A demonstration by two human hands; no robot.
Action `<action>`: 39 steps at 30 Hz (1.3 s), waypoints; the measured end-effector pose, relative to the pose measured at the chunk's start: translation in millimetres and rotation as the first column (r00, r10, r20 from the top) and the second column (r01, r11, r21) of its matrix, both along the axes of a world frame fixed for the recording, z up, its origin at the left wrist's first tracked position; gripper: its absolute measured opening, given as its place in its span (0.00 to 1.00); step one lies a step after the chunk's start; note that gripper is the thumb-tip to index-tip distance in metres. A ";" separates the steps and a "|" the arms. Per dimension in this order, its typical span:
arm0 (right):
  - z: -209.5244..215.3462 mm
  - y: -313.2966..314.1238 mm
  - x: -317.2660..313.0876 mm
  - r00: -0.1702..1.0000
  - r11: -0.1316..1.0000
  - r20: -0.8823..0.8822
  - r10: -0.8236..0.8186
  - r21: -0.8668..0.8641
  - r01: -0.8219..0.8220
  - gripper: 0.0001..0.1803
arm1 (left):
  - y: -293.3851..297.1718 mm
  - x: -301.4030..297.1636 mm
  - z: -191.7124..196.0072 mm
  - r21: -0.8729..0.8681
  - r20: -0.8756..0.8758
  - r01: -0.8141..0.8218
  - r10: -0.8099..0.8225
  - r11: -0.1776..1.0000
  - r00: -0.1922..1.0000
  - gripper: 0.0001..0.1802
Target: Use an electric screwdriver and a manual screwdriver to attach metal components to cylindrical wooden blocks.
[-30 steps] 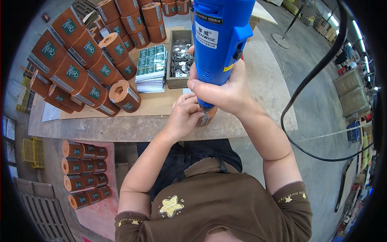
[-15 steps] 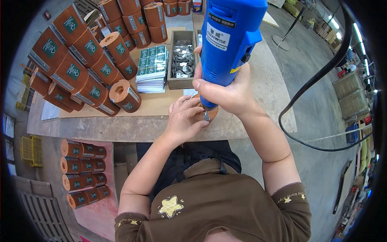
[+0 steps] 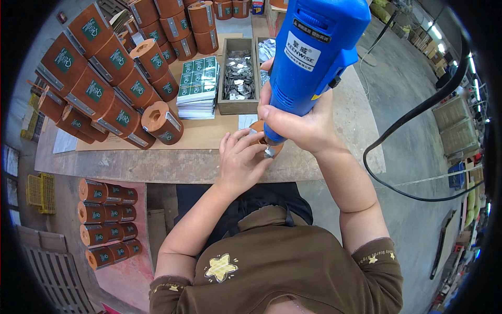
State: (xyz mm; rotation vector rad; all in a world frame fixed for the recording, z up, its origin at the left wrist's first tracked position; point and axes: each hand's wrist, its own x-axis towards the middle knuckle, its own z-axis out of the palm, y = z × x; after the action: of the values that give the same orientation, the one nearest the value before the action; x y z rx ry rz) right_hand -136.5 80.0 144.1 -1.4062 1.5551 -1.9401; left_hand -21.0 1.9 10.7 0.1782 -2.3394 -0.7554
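My right hand [image 3: 300, 123] is wrapped around a blue corded power tool [image 3: 308, 57], shaped like an electric screwdriver. Its nose points down onto an orange-brown cylinder [image 3: 277, 148] standing at the table's near edge. My left hand [image 3: 241, 157] is curled against the cylinder's left side, fingers bent and thumb toward the tool's tip. Beside that tip, a small shiny metal piece [image 3: 270, 152] sits at the cylinder's near side, close to my left thumb. Hand and tool hide most of the cylinder, and the exact contact at the tip is hard to see.
Stacked orange-brown cylinders [image 3: 112, 60] with green labels fill the table's left. Near them are a pile of green-and-white label sheets [image 3: 198, 76] and a wooden box [image 3: 225, 107] of metal pieces. More cylinders [image 3: 107, 222] lie lower left. A black cable [image 3: 389, 137] loops at right.
The blue tool and my right hand have shifted slightly right, with the tool's body leaning more to the right. My left hand stays by the cylinder, its fingers slightly shifted.
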 end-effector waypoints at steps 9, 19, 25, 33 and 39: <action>0.2 -0.9 0.0 0.999 1.000 -0.032 0.003 -0.008 -0.003 0.17 | 15.3 -8.5 -7.7 0.052 -0.038 -0.129 0.131 0.990 0.991 0.18; -0.4 1.4 2.8 1.000 1.000 -0.013 -0.001 -0.016 0.001 0.26 | 5.7 -0.5 -7.5 0.085 -0.014 -0.047 0.048 0.995 0.999 0.13; -3.7 3.1 -2.4 0.997 0.997 0.023 0.072 0.031 -0.073 0.27 | 6.0 -2.4 -11.8 0.124 -0.062 -0.054 0.062 0.991 0.996 0.14; -4.0 2.7 -2.4 0.997 0.997 0.023 0.074 0.026 -0.075 0.26 | 4.3 -5.2 -14.7 0.157 -0.107 -0.011 0.028 0.988 0.994 0.14; -4.7 2.3 -1.6 0.996 0.996 0.010 0.087 0.024 -0.087 0.26 | 4.1 -5.3 -14.3 0.169 -0.147 0.015 0.010 0.986 0.989 0.14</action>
State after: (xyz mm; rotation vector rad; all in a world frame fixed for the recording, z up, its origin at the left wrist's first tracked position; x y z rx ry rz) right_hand -138.1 82.4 139.3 -1.4296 1.4826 -1.8684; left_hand -26.3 6.0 -3.5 0.1865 -2.1363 -0.9377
